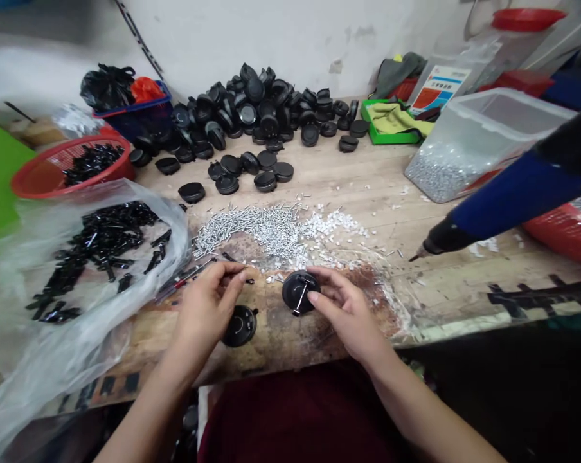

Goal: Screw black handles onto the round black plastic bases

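My right hand [346, 308] grips a round black disc-shaped part [293, 289] by its right side, thumb on the near face. A shiny narrow lever-like piece [300, 299] lies across that face. To the left, my left hand [216, 292] is closed in a pinch, and a small black part [250, 281] pokes out past its fingertips. Most of that part is hidden by the fingers. A second black disc [241, 326] lies on the bench just below my left hand. Beyond both hands are a heap of silver screws [242, 228] and scattered white plastic spacers [333, 222].
A power screwdriver [502, 199] hangs in from the right, tip low over the bench. Black discs [252, 109] are piled at the back. At left are a plastic bag [169, 225] of black parts and a red basket [23, 180]; a clear bin [502, 112] stands at right.
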`<action>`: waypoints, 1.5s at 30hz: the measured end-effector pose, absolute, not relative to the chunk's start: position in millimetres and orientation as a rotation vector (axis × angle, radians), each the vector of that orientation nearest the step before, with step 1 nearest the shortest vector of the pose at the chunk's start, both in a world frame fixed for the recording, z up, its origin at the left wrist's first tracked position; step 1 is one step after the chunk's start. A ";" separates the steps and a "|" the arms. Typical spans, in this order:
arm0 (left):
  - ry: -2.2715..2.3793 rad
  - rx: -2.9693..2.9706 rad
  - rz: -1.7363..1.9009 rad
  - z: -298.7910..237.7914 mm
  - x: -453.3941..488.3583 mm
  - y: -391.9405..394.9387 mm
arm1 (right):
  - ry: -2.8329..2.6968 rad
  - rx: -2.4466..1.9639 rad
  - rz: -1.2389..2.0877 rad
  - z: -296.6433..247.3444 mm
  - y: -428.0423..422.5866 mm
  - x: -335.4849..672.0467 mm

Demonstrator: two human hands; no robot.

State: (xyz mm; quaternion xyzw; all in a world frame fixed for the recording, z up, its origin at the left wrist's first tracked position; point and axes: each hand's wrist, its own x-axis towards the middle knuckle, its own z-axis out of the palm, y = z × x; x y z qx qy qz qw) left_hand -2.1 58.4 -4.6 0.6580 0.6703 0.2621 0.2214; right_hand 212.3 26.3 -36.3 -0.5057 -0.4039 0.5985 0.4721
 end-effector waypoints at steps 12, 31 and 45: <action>1.622 2.332 0.346 -12.4 12.6 103.1 | -0.908 -1.097 1.590 -44.7 25.0 205.2; 1.726 2.401 0.140 -31.4 42.2 107.3 | -0.846 -1.094 1.582 -47.9 24.4 206.1; 1.255 2.057 1.139 4.3 46.8 40.3 | -0.784 -0.989 1.579 -35.1 23.7 212.3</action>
